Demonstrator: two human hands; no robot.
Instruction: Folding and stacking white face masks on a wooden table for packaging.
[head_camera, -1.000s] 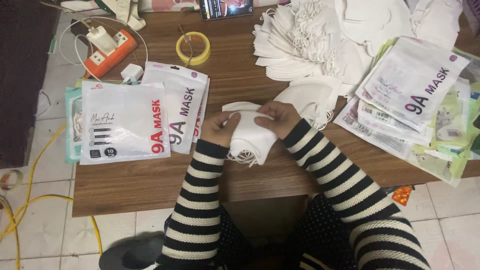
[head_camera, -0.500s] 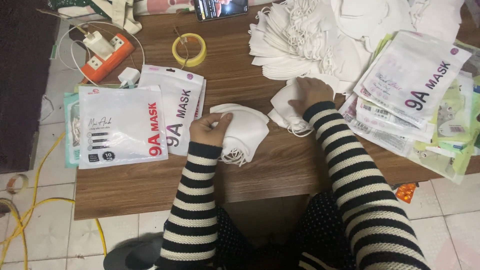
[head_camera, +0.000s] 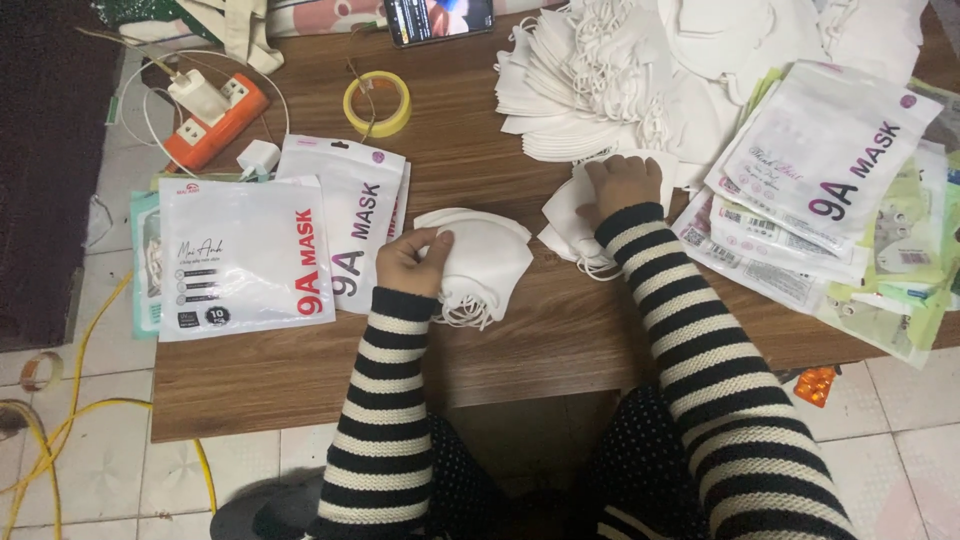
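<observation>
The work in hand looks like gathering white face masks into a small stack for bagging; the left hand (head_camera: 412, 262) sits near the middle of the table (head_camera: 500, 350), its fingers closed on the edge of a small stack of masks (head_camera: 478, 262) that rests on the wood with the ear loops trailing toward the table's near edge; the right hand (head_camera: 620, 186) is stretched forward, palm down, fingers curled onto a loose mask (head_camera: 562, 215) at the foot of the big fanned pile of masks (head_camera: 590, 85); whether it has truly pinched that mask or only presses on it I cannot tell. As a judgement, the step is picking one more mask, and the next move calls for lifting a single one free without dragging its neighbours, then laying it squarely on the held stack; both striped forearms angle up from the lap, the right reaching further. Printed pouches (head_camera: 240, 255) lie just left of the left hand; more pouches (head_camera: 820, 170) are heaped at the right.
</observation>
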